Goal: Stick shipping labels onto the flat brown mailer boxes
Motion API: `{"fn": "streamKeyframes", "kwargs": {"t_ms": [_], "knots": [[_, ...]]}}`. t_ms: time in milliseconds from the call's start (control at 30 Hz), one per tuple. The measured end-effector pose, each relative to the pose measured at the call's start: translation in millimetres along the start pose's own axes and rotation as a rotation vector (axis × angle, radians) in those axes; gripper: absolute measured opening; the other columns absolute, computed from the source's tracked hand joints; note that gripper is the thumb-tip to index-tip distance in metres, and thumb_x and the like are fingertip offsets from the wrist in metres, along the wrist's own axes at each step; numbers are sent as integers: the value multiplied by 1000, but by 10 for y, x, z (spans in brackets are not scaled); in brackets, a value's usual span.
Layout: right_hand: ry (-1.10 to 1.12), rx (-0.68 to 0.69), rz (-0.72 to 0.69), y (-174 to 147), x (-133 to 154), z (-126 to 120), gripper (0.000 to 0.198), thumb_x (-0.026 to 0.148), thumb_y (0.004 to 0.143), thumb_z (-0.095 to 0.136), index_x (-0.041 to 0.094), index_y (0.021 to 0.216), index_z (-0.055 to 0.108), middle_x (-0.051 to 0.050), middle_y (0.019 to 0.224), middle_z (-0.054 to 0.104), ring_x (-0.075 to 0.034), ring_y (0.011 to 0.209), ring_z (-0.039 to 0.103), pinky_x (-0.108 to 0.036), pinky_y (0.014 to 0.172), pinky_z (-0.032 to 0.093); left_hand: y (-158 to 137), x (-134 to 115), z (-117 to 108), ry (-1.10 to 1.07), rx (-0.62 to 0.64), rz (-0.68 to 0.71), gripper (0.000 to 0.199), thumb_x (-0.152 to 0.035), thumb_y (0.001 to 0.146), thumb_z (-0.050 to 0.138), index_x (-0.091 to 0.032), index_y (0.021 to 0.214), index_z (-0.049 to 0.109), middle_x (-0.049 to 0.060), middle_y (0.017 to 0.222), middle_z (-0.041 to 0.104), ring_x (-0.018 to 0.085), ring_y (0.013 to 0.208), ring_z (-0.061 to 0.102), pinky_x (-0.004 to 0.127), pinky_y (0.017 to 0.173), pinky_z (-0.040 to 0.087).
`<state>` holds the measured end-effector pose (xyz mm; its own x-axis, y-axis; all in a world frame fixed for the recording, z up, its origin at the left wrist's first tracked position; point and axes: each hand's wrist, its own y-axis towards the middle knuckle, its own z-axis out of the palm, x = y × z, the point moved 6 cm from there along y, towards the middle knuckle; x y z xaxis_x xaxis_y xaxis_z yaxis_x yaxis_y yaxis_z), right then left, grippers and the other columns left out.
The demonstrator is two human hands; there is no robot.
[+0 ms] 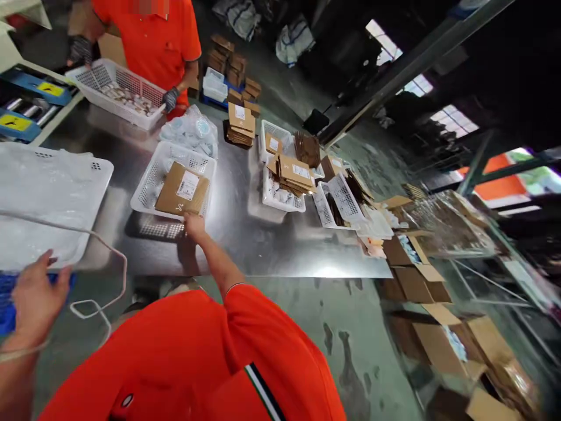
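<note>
Reaches forward across the steel table [245,234] with the right hand [194,225], arm nearly straight, back of the hand up. Meets the near edge of a flat labelled cardboard box [183,190], right where it overlaps the near rim of a white mesh basket [146,187]. Keeps the fingers close together and bent down over that edge; cannot tell whether pinching the box, gripping the rim or merely touching. Shows the box lying flat and slightly askew inside the basket, label up, with clear packets beneath it.

Rests the left hand [37,295] low at the near left, wrist bent, on something blue [6,307] beside a large white tray [99,175] covered with clear plastic. Holds those fingers loosely curled and a little spread, thumb apart; cannot tell whether actually gripping. Passes a looping white cord [118,257] just above that hand.

Judging progress: 1 box sitting in this basket, so probably mid-run rather than near an end. Leaves plenty waiting, apparently: a stack of flat boxes [241,123] farther back, a heap of clear bags [193,131] behind the basket, more baskets [280,199] with boxes to the right, open cartons [438,345] on the floor.

Across the table, a co-worker's gloved hand [170,98] on another basket [100,73].
</note>
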<state>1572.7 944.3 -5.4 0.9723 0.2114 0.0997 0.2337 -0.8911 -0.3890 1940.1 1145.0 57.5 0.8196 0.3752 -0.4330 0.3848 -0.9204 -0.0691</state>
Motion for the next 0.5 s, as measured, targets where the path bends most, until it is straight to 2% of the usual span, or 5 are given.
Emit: {"fn": "streamKeyframes", "kwargs": {"t_ms": [100, 200, 367, 433, 500], "knots": [[-1, 18, 34, -17, -14, -1, 37, 27, 119, 56, 18, 150, 75, -13, 144, 81, -22, 126, 77, -28, 106, 57, 584, -291, 39, -18, 47, 138, 87, -63, 104, 38, -1, 162, 58, 27, 149, 73, 43, 137, 70, 53, 123, 52], [-8, 34, 55, -125, -52, 74, 39, 25, 118, 56, 19, 152, 75, -12, 142, 83, -23, 125, 79, -29, 106, 58, 918, -537, 281, -103, 160, 212, 80, -54, 103, 50, -5, 166, 54, 21, 145, 77, 36, 130, 74, 45, 120, 54], [11, 68, 49, -399, -204, 271, 39, 20, 118, 52, 21, 148, 77, -11, 143, 83, -24, 128, 78, -33, 111, 57, 1097, -763, 835, -214, 498, 294, 75, -44, 102, 60, 0, 163, 55, 20, 144, 78, 31, 129, 75, 38, 112, 58], [32, 92, 33, -482, -308, 330, 34, 28, 120, 55, 22, 144, 79, -11, 141, 83, -25, 129, 77, -33, 110, 57, 1143, -826, 1015, -217, 633, 324, 73, -43, 101, 63, 1, 159, 59, 19, 139, 81, 30, 126, 77, 36, 109, 59], [51, 117, 5, -540, -420, 365, 34, 41, 120, 62, 21, 141, 80, -11, 143, 82, -26, 130, 77, -32, 108, 57, 1207, -944, 1133, -205, 689, 381, 71, -49, 102, 65, 1, 153, 64, 17, 128, 85, 29, 118, 80, 34, 103, 61]]}}
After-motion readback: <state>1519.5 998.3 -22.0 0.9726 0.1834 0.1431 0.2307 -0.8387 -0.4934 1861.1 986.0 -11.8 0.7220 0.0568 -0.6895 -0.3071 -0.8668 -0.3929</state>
